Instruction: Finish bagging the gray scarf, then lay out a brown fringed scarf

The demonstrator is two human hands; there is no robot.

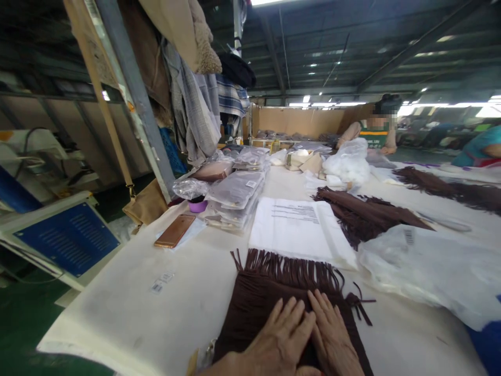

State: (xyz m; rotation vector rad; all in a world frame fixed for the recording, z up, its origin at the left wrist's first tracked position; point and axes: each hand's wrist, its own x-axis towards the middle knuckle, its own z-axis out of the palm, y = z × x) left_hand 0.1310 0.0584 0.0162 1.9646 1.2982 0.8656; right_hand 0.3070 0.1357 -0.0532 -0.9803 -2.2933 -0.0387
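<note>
Dark brown fringed fabric [250,308] lies flat on the white table [176,297], its fringe pointing away from me. My left hand [279,334] rests palm down on it, fingers stretched out. Beside it, my right hand [332,331] also lies flat on the fabric, the two hands touching or nearly so. Neither holds anything. Just beyond the fringe is a white sheet or bag with printed text [297,230].
Left of the white sheet are a stack of bagged items [235,196], a purple roll [198,205] and a phone [175,231]. To the right are more brown fringed fabric [371,211] and a clear plastic bag [426,266]. A person [373,137] is across the table.
</note>
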